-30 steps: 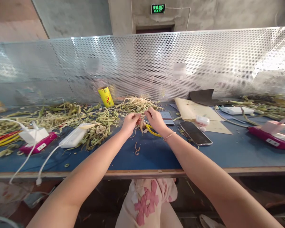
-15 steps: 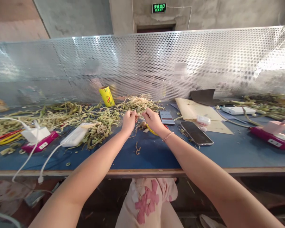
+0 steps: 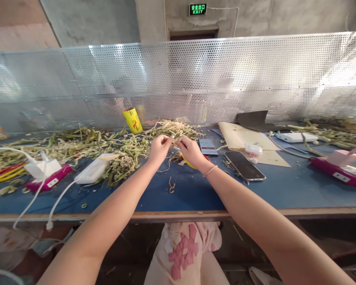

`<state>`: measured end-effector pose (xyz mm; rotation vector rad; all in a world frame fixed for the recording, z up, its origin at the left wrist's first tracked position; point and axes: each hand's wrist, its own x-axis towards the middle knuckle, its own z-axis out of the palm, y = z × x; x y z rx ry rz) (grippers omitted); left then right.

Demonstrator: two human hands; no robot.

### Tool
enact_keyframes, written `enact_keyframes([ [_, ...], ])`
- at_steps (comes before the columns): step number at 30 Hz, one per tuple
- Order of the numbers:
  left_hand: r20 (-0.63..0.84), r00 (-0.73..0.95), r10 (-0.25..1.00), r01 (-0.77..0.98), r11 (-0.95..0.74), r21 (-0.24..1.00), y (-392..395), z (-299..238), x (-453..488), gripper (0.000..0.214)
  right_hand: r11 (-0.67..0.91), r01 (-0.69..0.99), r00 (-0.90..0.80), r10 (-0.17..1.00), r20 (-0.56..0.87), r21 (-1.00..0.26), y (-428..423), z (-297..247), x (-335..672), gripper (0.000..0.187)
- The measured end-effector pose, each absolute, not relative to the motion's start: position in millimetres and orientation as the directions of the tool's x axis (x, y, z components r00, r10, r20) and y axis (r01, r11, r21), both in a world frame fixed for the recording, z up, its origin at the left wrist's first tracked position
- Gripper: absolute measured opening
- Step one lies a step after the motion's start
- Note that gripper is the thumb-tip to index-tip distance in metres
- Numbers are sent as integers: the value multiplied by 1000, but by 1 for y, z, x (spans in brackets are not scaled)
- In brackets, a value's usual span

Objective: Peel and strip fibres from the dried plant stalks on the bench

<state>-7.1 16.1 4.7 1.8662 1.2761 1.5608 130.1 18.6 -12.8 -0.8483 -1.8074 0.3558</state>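
Observation:
Over the middle of the blue table, my left hand [image 3: 160, 148] is closed in a pinch, its fingertips almost meeting those of my right hand [image 3: 190, 151]. My right hand pinches too, with a bracelet around its wrist. Something small and pale seems to lie between the fingertips, too small to make out. Just beyond both hands is a heap of dried plant stalks [image 3: 175, 128]. Left of my left hand spreads a pile of dried, greenish leaves [image 3: 127, 152]. A yellow and red curved thing [image 3: 188, 162] is partly hidden under my right hand.
A yellow cardboard tube [image 3: 132, 120] stands at the back, before a perforated metal screen [image 3: 190, 75]. To the right lie a black phone [image 3: 245, 166], a small blue-grey box [image 3: 208, 146] and beige card [image 3: 240, 136]. Magenta power strips [image 3: 339, 174] and white cables occupy both sides.
My left hand has turned slightly, and its fingertips have come up and closer to my right hand's. My right hand has barely moved.

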Motion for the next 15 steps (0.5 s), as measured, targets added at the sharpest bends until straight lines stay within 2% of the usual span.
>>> enact_keyframes([
  [3, 570, -56, 820, 430, -495, 755, 17, 1, -5, 31, 701, 373, -179, 697, 694, -608, 17, -12, 129, 21],
  [8, 660, -35, 751, 623, -500, 602, 12, 3, -3, 23, 714, 367, -228, 690, 686, -596, 12, -10, 128, 21],
  [15, 677, 31, 736, 686, -508, 521, 7, 6, -4, 20, 718, 344, -234, 690, 685, -606, 9, -9, 126, 20],
])
